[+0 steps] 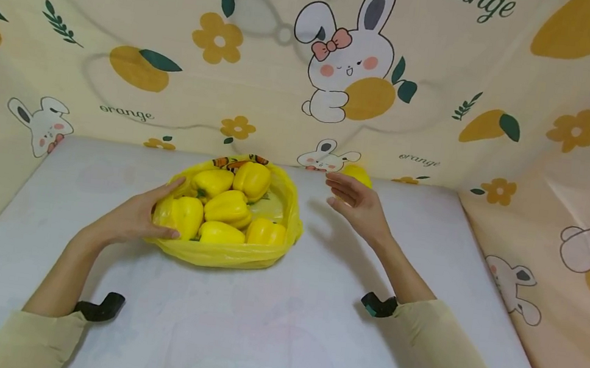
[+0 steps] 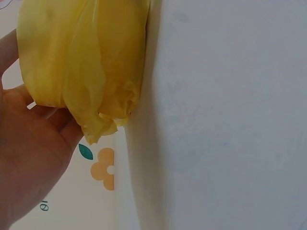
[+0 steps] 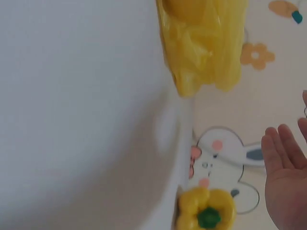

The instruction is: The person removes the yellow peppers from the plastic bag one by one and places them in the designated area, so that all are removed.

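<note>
A yellow plastic bag [image 1: 225,256] with its mouth spread wide stands on the table, several yellow bell peppers [image 1: 227,208] inside it. My left hand [image 1: 138,217] holds the bag's left side, thumb at the front rim and fingers reaching round the back. In the left wrist view, the bag's crinkled side [image 2: 84,52] covers part of those fingers. To the right of the bag, my right hand [image 1: 360,210] is raised over the table with nothing in it. Another bell pepper [image 1: 358,174] lies behind that hand, partly hidden; the right wrist view shows its green stem [image 3: 209,217].
A white table [image 1: 254,338] carries everything. Close behind it hangs a cream cloth backdrop [image 1: 261,100] printed with rabbits, flowers and oranges, which also runs along both sides. Each wrist wears a black device [image 1: 378,305].
</note>
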`<state>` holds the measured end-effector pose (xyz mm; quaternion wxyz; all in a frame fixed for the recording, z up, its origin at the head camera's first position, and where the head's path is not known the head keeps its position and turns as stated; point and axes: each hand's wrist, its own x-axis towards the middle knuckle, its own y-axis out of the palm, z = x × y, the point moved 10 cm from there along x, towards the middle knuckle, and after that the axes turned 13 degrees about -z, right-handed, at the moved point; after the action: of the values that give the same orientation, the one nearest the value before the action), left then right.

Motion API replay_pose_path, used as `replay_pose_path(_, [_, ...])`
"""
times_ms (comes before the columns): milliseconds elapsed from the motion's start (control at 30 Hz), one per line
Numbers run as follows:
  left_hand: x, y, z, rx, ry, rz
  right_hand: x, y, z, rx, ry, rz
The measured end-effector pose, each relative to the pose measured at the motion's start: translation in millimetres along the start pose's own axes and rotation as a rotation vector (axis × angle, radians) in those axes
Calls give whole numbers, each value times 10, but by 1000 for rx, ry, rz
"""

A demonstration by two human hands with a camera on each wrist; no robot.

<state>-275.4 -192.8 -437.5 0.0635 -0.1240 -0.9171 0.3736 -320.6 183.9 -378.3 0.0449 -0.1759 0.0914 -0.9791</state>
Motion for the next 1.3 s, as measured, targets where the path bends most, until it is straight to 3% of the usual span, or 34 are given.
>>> replay_pose_path(267, [-5,22,-19,0,-5,1,-145,258,8,46,24,61])
replay_pose_path(533, [37,164,-45,-11,9,24,-356,443,25,-17,30,143])
replay_pose_path(833, [4,15,18,17,4,-19,-348,853,91,-16,23,219])
replay_pose_path(1000, [-12,7,18,1,7,-12,-411,984,40,-120,26,245])
replay_pose_path(1300, [2,-14,-37,6,18,-12,-462,1141,87,-360,-48,250])
